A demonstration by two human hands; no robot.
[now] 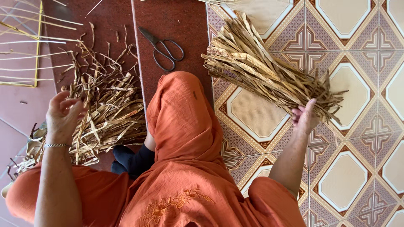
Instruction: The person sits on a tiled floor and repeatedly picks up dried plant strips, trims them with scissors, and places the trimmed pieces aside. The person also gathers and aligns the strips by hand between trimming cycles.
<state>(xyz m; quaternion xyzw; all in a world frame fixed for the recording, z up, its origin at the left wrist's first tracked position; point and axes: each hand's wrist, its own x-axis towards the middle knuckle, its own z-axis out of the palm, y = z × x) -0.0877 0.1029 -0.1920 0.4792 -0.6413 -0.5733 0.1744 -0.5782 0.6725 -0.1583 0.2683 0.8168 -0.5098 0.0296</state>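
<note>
My left hand [63, 115] rests with spread fingers on the loose heap of dried leaf strips [103, 113] lying on the red floor [176, 21]. My right hand [305, 117] reaches out to the tidy bundle of strips [261, 69] on the patterned tiles [357, 38], its fingers touching the near end. Black scissors [164, 48] lie shut between the two piles, beyond my orange-clad knee [181, 109]. Thin pale sticks [25, 46] lie at the far left.

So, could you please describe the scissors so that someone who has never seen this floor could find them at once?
Start at the dark red strip of floor between the loose heap of dried strips and the patterned tiles. Just beyond the orange-clad knee lie the scissors, closed, with large black loop handles. They are the only metal tool among all the straw-coloured plant material.
</note>
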